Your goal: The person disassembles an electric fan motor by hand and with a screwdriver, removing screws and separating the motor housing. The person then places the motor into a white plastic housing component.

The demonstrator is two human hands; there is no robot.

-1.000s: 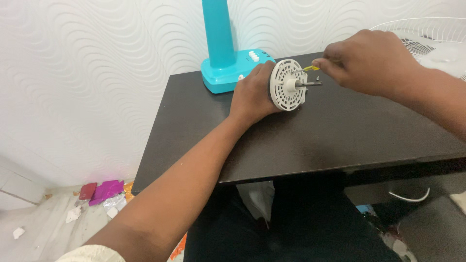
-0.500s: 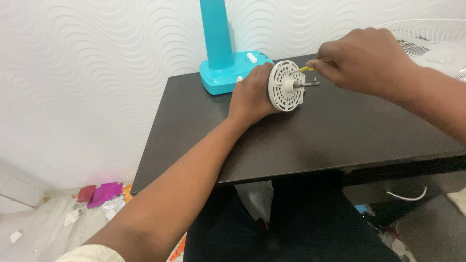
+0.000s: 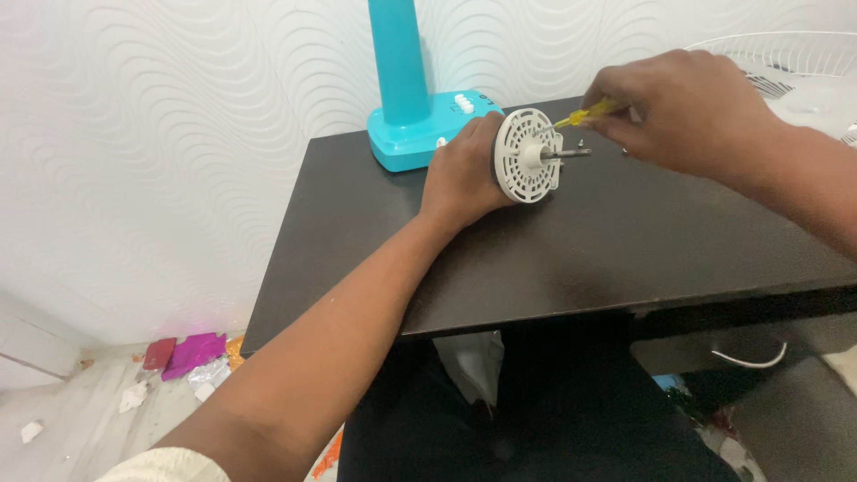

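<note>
1. The yellow-handled screwdriver (image 3: 585, 113) is pinched between thumb and fingers of the right hand (image 3: 692, 112), which are closed tight around the handle; only a short yellow length shows beyond the fingertips.
2. The screwdriver's long axis runs from upper right down to lower left, its thin metal tip set against the upper face of the white motor housing (image 3: 528, 155).
3. The housing is gripped from behind by the left hand (image 3: 464, 174), fingers wrapped around its rear; the round slotted face is stood on edge and turned to the right.
4. A metal shaft (image 3: 571, 153) sticks out of the hub, roughly level and pointing right, just below the screwdriver.
5. The housing is held at the far middle of the dark table (image 3: 571, 259), near the turquoise fan base (image 3: 412, 125) with its upright column.
6. Two small screws (image 3: 581, 141) lie on the table just beyond the shaft.
7. A white wire fan guard (image 3: 786, 62) is seen at the right rear corner.
8. Against half a second earlier: more yellow handle is exposed, the right hand is drawn slightly right and upward; the housing and left hand are unchanged.
</note>
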